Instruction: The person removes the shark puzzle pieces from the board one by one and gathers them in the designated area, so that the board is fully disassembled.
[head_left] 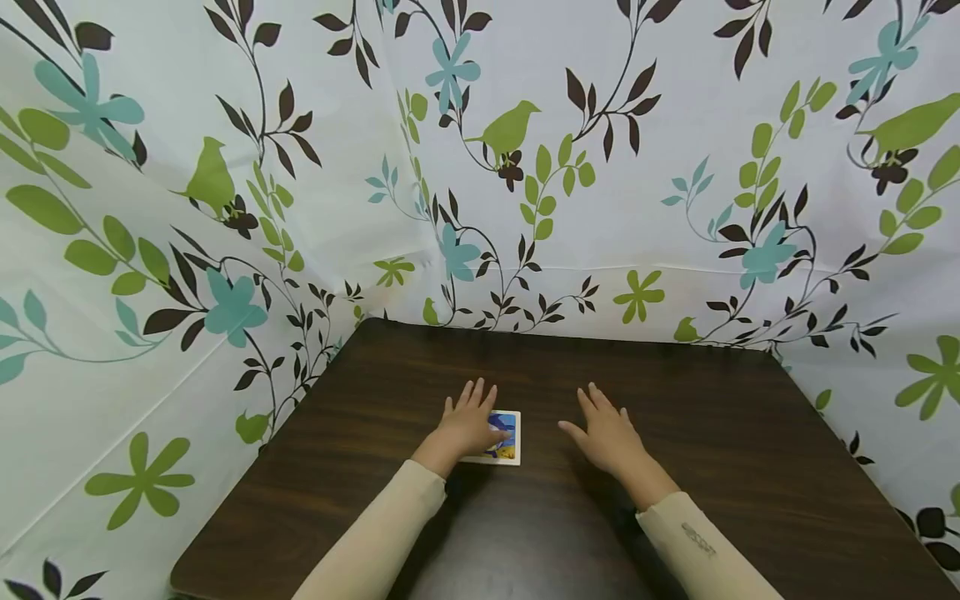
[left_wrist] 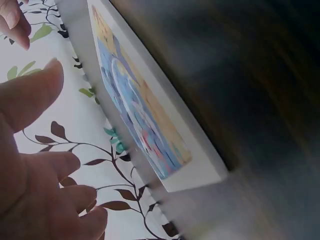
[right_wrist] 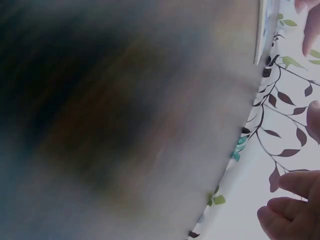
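A small flat picture board (head_left: 507, 451) with a pale border lies on the dark wooden table. Its picture is blue with yellow-orange patches, and its thick pale edge shows in the left wrist view (left_wrist: 195, 145). My left hand (head_left: 467, 429) hovers over the board's left part and hides it from the head view; the fingers are spread and hold nothing. In the left wrist view a gap shows between hand and board. To the right of the board, my right hand (head_left: 611, 437) hangs over the table, fingers extended and nothing in them.
The dark brown table (head_left: 720, 467) reaches back to a white curtain (head_left: 570, 208) printed with leaves, birds and flowers, which also runs along the left side. Both forearms wear cream sleeves (head_left: 390, 525).
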